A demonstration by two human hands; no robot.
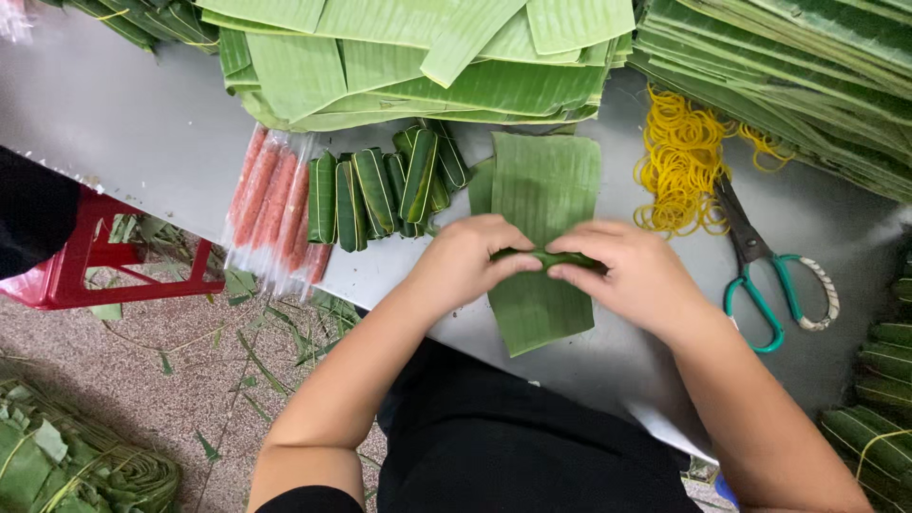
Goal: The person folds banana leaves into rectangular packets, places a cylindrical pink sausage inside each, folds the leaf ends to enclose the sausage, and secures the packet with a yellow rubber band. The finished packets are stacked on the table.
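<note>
Both my hands grip a small roll wrapped in banana leaf (549, 258). My left hand (467, 258) pinches its left end and my right hand (635, 274) closes over its right end. Under them a flat strip of banana leaf (541, 190) lies on the grey table (142, 123), its near end hanging over the table edge. Several finished leaf-wrapped rolls (380, 190) lie in a row just left of the strip. Beside those sit pink sausages in clear plastic wrap (271, 204).
Stacks of cut banana leaves (418, 57) fill the table's far side and right corner (788, 66). A heap of yellow rubber bands (679, 157) and green-handled scissors (760, 266) lie to the right. A red stool (85, 266) stands on the littered floor at left.
</note>
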